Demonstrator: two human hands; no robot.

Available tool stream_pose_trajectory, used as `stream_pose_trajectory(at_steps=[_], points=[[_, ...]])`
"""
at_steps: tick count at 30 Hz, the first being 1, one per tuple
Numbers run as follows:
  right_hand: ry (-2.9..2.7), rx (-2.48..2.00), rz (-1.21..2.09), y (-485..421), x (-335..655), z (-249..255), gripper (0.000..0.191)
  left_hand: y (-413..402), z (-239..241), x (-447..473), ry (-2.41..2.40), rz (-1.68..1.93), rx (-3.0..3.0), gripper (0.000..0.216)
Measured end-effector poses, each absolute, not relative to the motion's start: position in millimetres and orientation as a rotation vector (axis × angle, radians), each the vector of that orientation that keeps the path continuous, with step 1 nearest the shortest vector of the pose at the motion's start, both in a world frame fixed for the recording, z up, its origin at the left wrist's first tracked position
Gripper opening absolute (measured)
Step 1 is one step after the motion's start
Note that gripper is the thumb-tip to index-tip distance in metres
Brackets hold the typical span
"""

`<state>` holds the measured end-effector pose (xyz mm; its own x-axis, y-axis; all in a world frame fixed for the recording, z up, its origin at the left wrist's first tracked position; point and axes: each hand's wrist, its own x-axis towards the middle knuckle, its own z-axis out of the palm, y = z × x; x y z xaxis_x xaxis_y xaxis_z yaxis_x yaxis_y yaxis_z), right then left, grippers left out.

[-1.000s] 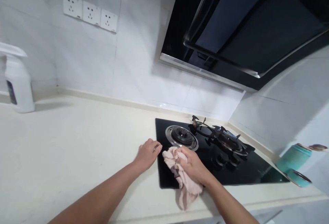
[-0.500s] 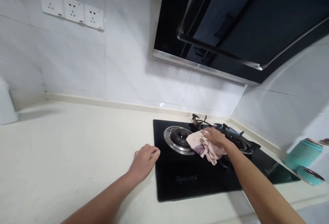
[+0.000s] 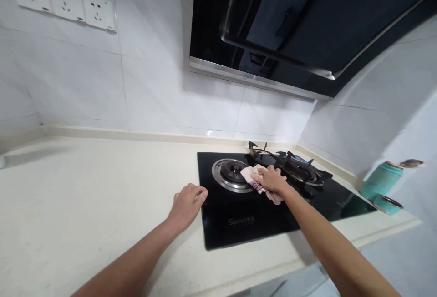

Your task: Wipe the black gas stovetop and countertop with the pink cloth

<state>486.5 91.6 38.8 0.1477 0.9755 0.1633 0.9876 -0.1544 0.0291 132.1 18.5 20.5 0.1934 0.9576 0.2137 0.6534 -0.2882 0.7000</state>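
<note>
My right hand (image 3: 271, 179) grips a crumpled pale pink cloth (image 3: 251, 176) with purple lettering, its fingers pressing it onto the black glass gas stove (image 3: 235, 233). The cloth lies against the right side of the left burner (image 3: 232, 175), which has a shiny metal ring and no pan support on it. Part of the cloth is hidden under the hand. My left hand (image 3: 187, 203) rests at the stove's left edge with its fingers curled in, and nothing shows in it.
Behind the cloth, a black pan support (image 3: 262, 151) sits at the back of the stove, near the right burner (image 3: 303, 172). A turquoise canister (image 3: 382, 181) and a round turquoise tin (image 3: 387, 203) stand at right. A black range hood (image 3: 273, 24) hangs above the pale counter (image 3: 102, 188).
My right hand and the cloth have shifted slightly and now lie flatter on the stove. The left hand keeps its place at the stove edge. The view has turned a little.
</note>
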Motion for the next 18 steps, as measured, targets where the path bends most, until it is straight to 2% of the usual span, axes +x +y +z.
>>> stream_pose_trajectory(at_steps=[3, 9, 18], points=[[-1.971, -2.261, -0.233, 71.5, 467.5, 33.0, 0.066, 19.6, 20.2, 133.0, 1.506, 0.881, 2.033, 0.043], [-2.014, -2.135, -0.326, 32.3, 441.7, 28.0, 0.045, 20.4, 18.4, 133.0, 1.498, 0.894, 2.036, 0.044], [-2.192, -1.803, -0.307, -20.6, 367.2, 30.4, 0.027, 24.0, 19.5, 132.4, 1.512, 0.892, 2.053, 0.044]])
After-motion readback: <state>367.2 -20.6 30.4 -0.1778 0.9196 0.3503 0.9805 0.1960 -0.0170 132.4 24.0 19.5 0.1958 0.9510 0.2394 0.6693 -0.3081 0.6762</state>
